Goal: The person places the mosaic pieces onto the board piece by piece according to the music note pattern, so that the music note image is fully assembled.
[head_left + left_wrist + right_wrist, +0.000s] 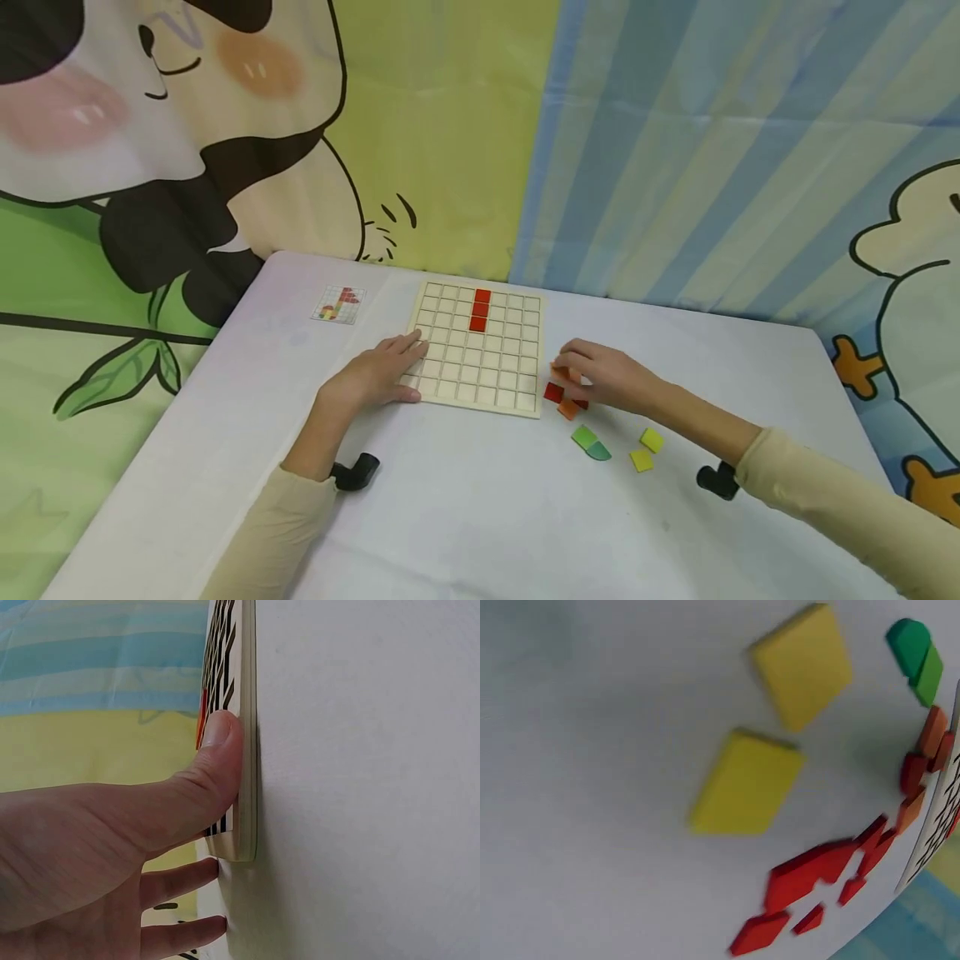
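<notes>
Head view: the left hand (377, 371), fingers apart, rests at the left edge of the grid board (468, 374); the right hand (611, 377) bends over tiles (554, 392) beside its right edge, any pinch indiscernible. Tiles appear light, stiff, probably best gripped by opposite edges.

White table (480, 508), printed backdrop (45, 242) behind. Yellow-green panel (450, 125) mid, blue stripes (720, 150) to its right. Cartoon panda (180, 108) left, green leaf (120, 379) below. Cartoon bird (926, 333) at right edge, orange feet (858, 367).
</notes>
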{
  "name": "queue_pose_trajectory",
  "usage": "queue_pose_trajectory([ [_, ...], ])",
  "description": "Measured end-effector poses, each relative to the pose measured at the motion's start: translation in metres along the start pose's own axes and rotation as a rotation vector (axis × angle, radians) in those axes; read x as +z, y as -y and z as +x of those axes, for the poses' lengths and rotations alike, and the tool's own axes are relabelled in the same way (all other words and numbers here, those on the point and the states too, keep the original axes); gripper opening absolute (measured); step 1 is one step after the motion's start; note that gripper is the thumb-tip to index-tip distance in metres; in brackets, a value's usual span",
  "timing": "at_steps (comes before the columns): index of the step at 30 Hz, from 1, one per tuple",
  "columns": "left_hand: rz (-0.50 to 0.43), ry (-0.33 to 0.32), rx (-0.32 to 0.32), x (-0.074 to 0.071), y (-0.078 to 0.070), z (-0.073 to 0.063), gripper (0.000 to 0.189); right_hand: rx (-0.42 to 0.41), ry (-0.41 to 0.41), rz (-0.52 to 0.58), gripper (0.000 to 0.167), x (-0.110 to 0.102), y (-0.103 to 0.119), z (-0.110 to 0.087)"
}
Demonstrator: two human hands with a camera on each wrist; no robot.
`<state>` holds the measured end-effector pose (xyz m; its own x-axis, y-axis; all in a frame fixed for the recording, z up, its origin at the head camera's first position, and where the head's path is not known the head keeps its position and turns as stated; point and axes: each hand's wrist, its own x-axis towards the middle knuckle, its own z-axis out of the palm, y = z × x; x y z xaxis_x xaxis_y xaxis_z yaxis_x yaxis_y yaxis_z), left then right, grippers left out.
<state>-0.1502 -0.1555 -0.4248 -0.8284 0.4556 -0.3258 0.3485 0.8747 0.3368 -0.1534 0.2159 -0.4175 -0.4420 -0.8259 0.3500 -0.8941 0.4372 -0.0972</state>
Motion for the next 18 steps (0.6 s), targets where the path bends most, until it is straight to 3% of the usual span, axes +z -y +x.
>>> queue_pose_trajectory([
  [6,-0.012,0.002,0.009,0.002,-0.001,-0.001,0.082,0.184,0.009,0.122,0.018,0.036,0.005,0.065],
  [11,-0.01,0.002,0.011,0.001,-0.004,-0.001,0.082,0.342,0.051,0.199,0.013,0.056,-0.001,0.096],
  [13,-0.005,-0.001,0.005,0.001,-0.004,-0.001,0.082,0.349,0.069,0.215,0.013,0.061,-0.002,0.102],
  [18,0.005,-0.011,-0.01,-0.001,-0.001,-0.002,0.082,0.272,0.083,0.166,0.013,0.071,0.001,0.11],
])
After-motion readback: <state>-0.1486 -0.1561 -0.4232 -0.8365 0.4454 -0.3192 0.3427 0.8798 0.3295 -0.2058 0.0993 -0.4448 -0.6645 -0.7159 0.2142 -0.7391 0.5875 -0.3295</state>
